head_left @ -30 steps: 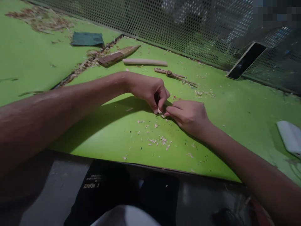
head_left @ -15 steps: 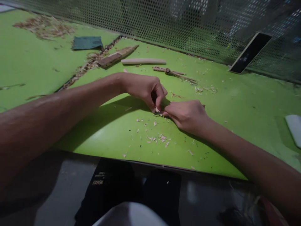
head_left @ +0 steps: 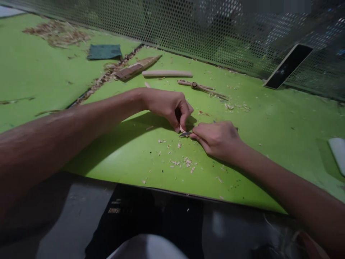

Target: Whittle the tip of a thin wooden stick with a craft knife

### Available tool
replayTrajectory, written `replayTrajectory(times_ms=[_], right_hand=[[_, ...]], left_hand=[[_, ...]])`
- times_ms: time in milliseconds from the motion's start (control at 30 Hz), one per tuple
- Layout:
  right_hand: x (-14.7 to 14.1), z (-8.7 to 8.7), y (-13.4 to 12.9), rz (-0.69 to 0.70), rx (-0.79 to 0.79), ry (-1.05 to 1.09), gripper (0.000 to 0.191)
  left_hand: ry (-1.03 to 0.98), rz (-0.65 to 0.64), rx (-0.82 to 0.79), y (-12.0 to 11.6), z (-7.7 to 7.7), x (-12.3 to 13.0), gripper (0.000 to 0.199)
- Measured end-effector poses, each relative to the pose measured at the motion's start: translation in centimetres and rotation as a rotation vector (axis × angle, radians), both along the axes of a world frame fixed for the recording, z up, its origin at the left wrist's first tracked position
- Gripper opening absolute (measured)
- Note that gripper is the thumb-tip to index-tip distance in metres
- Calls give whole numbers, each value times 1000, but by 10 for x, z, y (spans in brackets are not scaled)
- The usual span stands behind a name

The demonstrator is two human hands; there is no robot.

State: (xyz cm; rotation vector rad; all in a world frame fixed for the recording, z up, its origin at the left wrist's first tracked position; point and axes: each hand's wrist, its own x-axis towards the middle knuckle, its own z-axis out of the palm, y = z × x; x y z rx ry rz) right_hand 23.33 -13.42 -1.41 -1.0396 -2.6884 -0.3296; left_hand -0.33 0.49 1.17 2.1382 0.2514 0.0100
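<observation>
Now left hand (head_left: 171,106) pinches pale wooden sliver (head_left: 182,128); right hand (head_left: 217,139) pinches grey metal blade (head_left: 185,134). Blade shifted slightly toward near edge of green worktop (head_left: 121,158): likely mid-stroke.

smooth green finish on the bench (head_left: 121,158), softly glossy toward the front. grey metal in the blade (head_left: 185,134); pale, bare wood in the small piece (head_left: 182,128). dry, curled wood in the heap of shavings (head_left: 58,33), small dry flakes in the chips (head_left: 188,162). rough brown bark and paler cut wood on the pointed piece (head_left: 138,67); smooth, matt, barkless wood in the pale stick (head_left: 167,73); knotty brown wood in the twig (head_left: 194,85). matt dark green on the flat patch (head_left: 104,52), cloth or paper hard to tell. punched metal, by its look, in the screen (head_left: 172,28); smooth dark face on the phone (head_left: 288,66).
</observation>
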Motion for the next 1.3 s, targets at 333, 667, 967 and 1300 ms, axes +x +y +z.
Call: replayTrajectory(times_ms=[333,667,967,1300], right_hand=[[6,5,-3,50,-43,105,28],[-2,-4,14,122,-79,171,29],[-4,0,13,121,-61,129,28],[-8,1,16,117,-80,98,36]], left_hand=[[-22,-16,-8,0,-1,1,15],[1,-20,24,2,-1,-1,18],[-13,-26,59,4,-3,0,22],[-5,-47,32,2,0,-1,34]])
